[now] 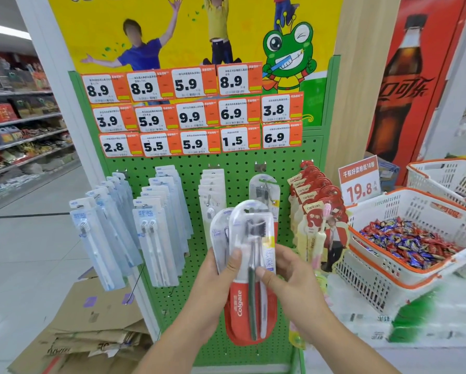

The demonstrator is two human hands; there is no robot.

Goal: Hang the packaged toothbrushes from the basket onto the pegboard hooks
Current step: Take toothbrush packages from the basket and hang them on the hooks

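Packs of toothbrushes are in my two hands, in front of the green pegboard (237, 168). My left hand (221, 268) has its grip curled round a small stack of packs (219, 233). My right hand (285, 271) pinches the front Colgate pack (250, 265) by its edge. I think I am picking one pack off the stack. Next, its top hole must line up with the hook (269, 191) just above, where one like it hangs. I cannot see the task's basket.

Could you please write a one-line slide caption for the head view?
Both hands, left and right, hold Colgate toothbrush packs before a green pegboard.
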